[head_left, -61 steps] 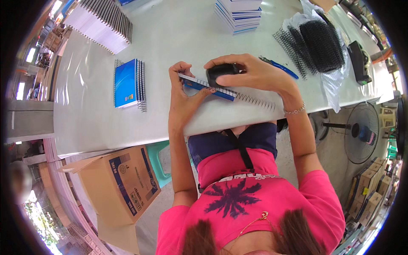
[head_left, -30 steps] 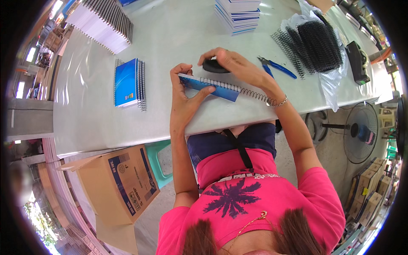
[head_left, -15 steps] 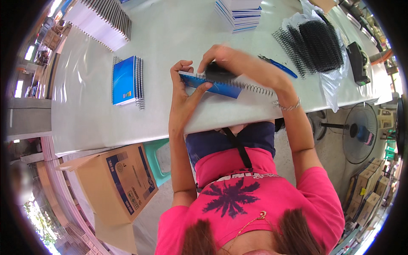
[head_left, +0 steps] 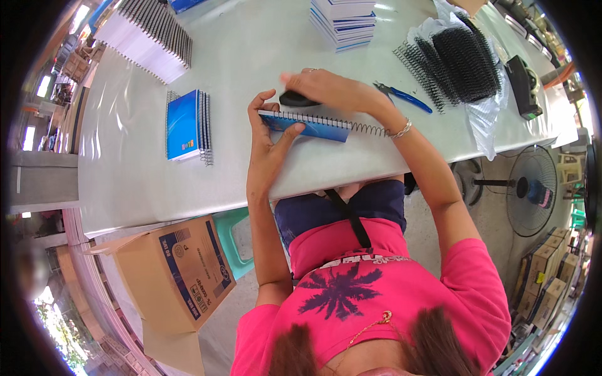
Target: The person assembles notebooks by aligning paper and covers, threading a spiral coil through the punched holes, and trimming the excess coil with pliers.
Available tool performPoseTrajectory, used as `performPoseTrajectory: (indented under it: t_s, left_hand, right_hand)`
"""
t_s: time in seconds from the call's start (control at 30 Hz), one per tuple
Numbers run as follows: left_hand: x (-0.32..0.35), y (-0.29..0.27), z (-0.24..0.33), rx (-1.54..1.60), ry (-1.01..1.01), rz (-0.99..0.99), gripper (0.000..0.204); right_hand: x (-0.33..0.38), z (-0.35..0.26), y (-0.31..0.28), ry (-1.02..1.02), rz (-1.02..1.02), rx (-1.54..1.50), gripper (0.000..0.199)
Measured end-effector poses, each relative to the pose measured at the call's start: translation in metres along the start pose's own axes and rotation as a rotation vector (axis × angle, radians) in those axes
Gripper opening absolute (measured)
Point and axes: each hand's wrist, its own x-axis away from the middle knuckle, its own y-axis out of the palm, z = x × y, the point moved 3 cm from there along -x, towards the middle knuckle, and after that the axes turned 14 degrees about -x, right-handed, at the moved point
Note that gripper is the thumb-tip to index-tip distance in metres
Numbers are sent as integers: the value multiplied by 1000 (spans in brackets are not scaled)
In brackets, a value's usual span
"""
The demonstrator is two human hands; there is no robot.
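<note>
A small blue notebook (head_left: 320, 130) is tilted up on its edge in my left hand (head_left: 266, 141). My left thumb presses its cover, with the fingers behind. A black spiral coil (head_left: 370, 128) runs along its upper edge, and a loose tail sticks out to the right by my right wrist. My right hand (head_left: 332, 88), slightly blurred, curves over a dark rounded object (head_left: 298, 99) just beyond the coil; its kind is unclear and my palm partly hides it. To the left lie blue spiral notebooks (head_left: 187, 125) in a small stack.
Blue-handled pliers (head_left: 407, 98) lie right of my hand, near a pile of black coils (head_left: 464, 62) on plastic. Tall stacks of bound notebooks (head_left: 144, 41) and unbound pads (head_left: 343, 25) stand farther back. A black device (head_left: 523, 88) sits far right. Below are a carton (head_left: 172, 269) and fan (head_left: 532, 188).
My right hand and the dark object have shifted left along the notebook's edge. The coil now shows farther left in the edge. My left hand keeps its hold.
</note>
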Motion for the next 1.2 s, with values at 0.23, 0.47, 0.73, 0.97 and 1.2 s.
performPoseTrajectory:
  t_s: [0.23, 0.47, 0.73, 0.97, 1.2]
  left_hand:
    - [-2, 4, 5, 52, 19, -62, 77]
    - [1, 3, -6, 18, 46, -10, 82]
    - [-2, 5, 3, -121, 50, -3, 81]
    - [-2, 4, -5, 9, 102, -61, 82]
    - [1, 6, -3, 25, 57, -67, 84]
  right_hand:
    - [-2, 18, 20, -274, 42, 912, 40]
    - [-9, 2, 10, -8, 29, -170, 46]
    - [-25, 40, -13, 81, 42, 152, 56]
    - [-11, -32, -10, 341, -81, -207, 75]
    - [-14, -27, 0, 196, -33, -309, 74]
